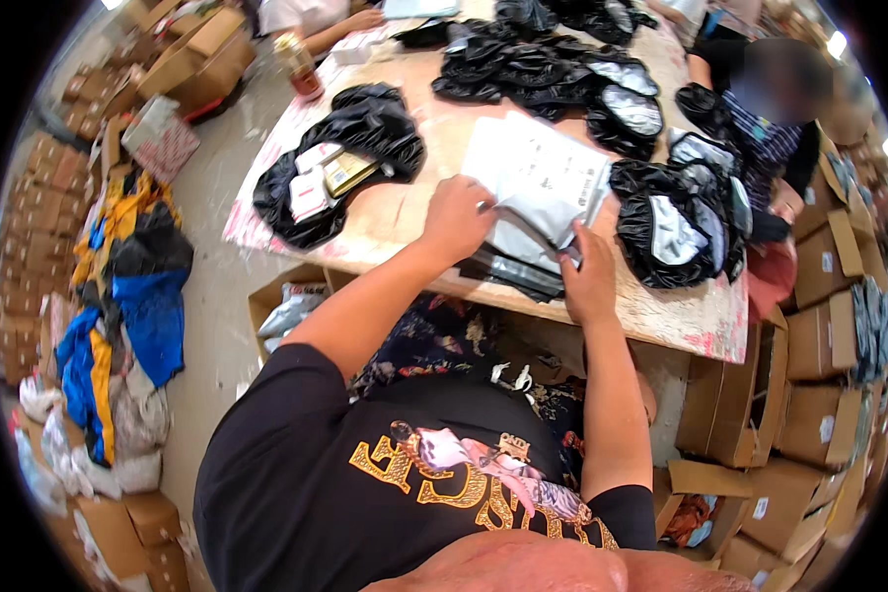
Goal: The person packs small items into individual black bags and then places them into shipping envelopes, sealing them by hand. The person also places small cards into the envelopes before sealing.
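A stack of white plastic mailer bags [540, 166], some bearing print, lies on the table before me. My left hand [459, 214] grips the left edge of a bag near its lower opening. At the lower right corner, my right hand [590, 274] pinches the same bag between thumb and fingers. The bag's dark inside shows along a fold between my hands. Beneath it, dark plastic [514, 274] sticks out over the table's front edge. To the left, a black plastic bag [303, 229] lies rolled open around several small white boxes [309, 194] and a yellow-green box [349, 174].
More black bags with pale contents lie at the back [518, 70] and right [673, 229] of the wooden table [385, 222]. A bottle [297, 68] stands at the far left corner. Co-workers sit around the table. Open cartons [732, 392] crowd the right; cloth [144, 296] heaps on the left.
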Motion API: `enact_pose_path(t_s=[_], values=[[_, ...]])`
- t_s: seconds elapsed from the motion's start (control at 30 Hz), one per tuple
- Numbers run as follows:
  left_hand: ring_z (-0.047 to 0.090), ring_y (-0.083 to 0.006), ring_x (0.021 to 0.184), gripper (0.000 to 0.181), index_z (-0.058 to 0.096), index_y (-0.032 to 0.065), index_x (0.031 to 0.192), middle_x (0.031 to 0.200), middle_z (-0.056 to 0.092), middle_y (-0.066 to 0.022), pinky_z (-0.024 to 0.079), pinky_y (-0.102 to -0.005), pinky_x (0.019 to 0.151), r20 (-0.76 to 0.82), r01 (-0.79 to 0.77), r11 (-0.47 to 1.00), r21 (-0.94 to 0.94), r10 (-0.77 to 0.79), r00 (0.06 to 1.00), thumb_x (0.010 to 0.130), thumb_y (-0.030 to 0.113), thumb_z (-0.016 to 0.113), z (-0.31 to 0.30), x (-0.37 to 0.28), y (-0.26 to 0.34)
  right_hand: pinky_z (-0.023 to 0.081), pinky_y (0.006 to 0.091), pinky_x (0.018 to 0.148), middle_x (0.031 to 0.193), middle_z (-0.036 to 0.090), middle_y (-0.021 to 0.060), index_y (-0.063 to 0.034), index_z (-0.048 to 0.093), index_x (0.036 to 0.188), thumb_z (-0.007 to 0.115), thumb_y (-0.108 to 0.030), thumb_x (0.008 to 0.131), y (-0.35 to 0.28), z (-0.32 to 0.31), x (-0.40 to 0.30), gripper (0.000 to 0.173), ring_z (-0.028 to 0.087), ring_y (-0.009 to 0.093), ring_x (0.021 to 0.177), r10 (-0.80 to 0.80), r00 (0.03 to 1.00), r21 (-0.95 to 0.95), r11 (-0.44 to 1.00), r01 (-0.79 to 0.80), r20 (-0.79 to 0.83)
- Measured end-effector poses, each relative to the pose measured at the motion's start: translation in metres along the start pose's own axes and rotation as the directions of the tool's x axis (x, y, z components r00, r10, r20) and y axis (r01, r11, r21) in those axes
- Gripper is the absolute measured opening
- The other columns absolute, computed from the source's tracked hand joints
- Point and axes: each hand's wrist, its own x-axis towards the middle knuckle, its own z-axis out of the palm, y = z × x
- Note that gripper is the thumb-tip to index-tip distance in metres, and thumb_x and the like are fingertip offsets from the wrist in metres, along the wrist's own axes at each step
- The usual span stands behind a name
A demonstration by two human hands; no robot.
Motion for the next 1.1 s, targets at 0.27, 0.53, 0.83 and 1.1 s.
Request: enact_pose_path(t_s=[0.27, 0.53, 0.83, 1.1], values=[[0.068, -0.0163, 0.093, 0.019, 0.068, 0.0018, 0.110, 0.104, 0.073, -0.0074, 0.055, -0.0306, 0.084, 0.223, 0.386, 0.619, -0.684, -0.326, 0.919, 0.092, 0.005, 0.074, -0.102, -0.041, -0.050, 0.039, 0.0475, 0.116, 0.143, 0.064, 0.0147, -0.0058, 0.059, 0.145, 0.064, -0.034, 0.101, -0.003, 0.000, -0.004, 0.053, 0.052, 0.037, 0.138, -0.036, 0.985, -0.081, 0.995, 0.050, 0.171], [0.057, -0.0134, 0.086, 0.012, 0.058, 0.0099, 0.085, 0.085, 0.058, 0.0013, 0.046, -0.0287, 0.077, 0.329, 0.690, 0.401, -0.603, -0.662, 0.673, 0.080, -0.001, 0.060, -0.275, -0.188, -0.183, 0.037, 0.0462, 0.119, 0.145, 0.064, 0.0082, -0.0077, 0.069, 0.132, 0.069, -0.030, 0.098, 0.002, 0.000, -0.004, 0.041, 0.050, 0.034, 0.142, -0.049, 0.981, -0.119, 0.990, 0.072, 0.189], [0.063, -0.0248, 0.088, 0.019, 0.062, 0.0062, 0.097, 0.088, 0.063, -0.0089, 0.056, -0.0411, 0.080, -0.036, 0.470, 0.049, -0.881, -0.999, 0.038, 0.079, -0.001, 0.059, -0.252, -0.374, -0.266, 0.038, 0.0476, 0.118, 0.142, 0.065, 0.0111, -0.0058, 0.070, 0.129, 0.070, -0.029, 0.096, 0.005, -0.001, -0.006, 0.040, 0.052, 0.036, 0.140, -0.065, 0.983, -0.096, 0.992, 0.082, 0.170], [0.071, -0.0336, 0.092, 0.027, 0.076, 0.0099, 0.115, 0.106, 0.074, -0.0124, 0.058, -0.0509, 0.077, -0.059, 0.992, -0.075, 0.097, -0.996, -0.070, 0.093, 0.014, 0.061, -0.169, -0.407, -0.330, 0.039, 0.0481, 0.118, 0.140, 0.066, 0.0139, -0.0035, 0.072, 0.125, 0.072, -0.027, 0.093, -0.003, -0.002, 0.001, 0.039, 0.052, 0.037, 0.139, -0.072, 0.981, -0.051, 0.995, 0.083, 0.179]])
